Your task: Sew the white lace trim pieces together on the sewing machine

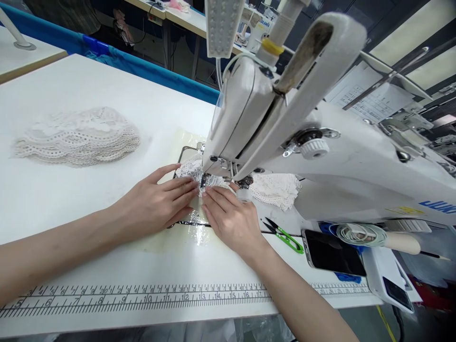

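A piece of white eyelet lace fabric lies under the needle area of a white sewing machine. My left hand rests flat on its left part, fingers stretched toward the presser foot. From the near right, my right hand lies on the same lace with fingers extended side by side, its fingertips close to the foot. The needle is partly hidden by the machine head. More white lace sits to the right, behind the needle.
A stack of white lace pieces lies on the left of the white table. Green thread snips, a black phone and a cord coil sit at right. A ruler strip runs along the front edge.
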{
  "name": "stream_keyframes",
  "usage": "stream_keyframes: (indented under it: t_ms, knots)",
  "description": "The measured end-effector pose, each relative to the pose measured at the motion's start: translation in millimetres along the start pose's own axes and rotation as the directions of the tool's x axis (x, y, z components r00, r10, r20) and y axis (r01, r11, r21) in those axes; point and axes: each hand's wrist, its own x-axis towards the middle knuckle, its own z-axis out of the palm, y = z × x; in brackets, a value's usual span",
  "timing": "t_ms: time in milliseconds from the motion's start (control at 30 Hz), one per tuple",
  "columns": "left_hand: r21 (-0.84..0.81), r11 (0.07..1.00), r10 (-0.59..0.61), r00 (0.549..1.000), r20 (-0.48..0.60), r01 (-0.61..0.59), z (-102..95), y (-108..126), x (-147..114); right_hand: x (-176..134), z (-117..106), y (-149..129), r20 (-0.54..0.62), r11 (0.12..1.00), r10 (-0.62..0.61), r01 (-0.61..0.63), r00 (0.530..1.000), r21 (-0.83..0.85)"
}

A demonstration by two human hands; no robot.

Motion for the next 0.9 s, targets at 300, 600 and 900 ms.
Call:
stream_keyframes:
  t_ms: [300, 600, 900]
  knots:
    - [0.059, 0.998, -0.009, 1.000, 0.012, 0.008, 1.6, -2.8, 1.2, 1.7, 1.6, 0.3, 0.042, 0.999, 0.040, -0.039, 0.998, -0.009]
    - [0.022, 0.999, -0.037, 0.999, -0.008, 0.037, 8.1, -11.5, 4.0, 2.7, 4.5, 1.8, 0.029, 0.997, 0.073, -0.073, 0.997, -0.002]
    - [0.022, 0.997, -0.071, 0.997, -0.004, 0.072, 14.4, -16.8, 2.6, 0.3, 1.9, 5.7, 0.061, 0.995, 0.094, -0.092, 0.994, -0.022]
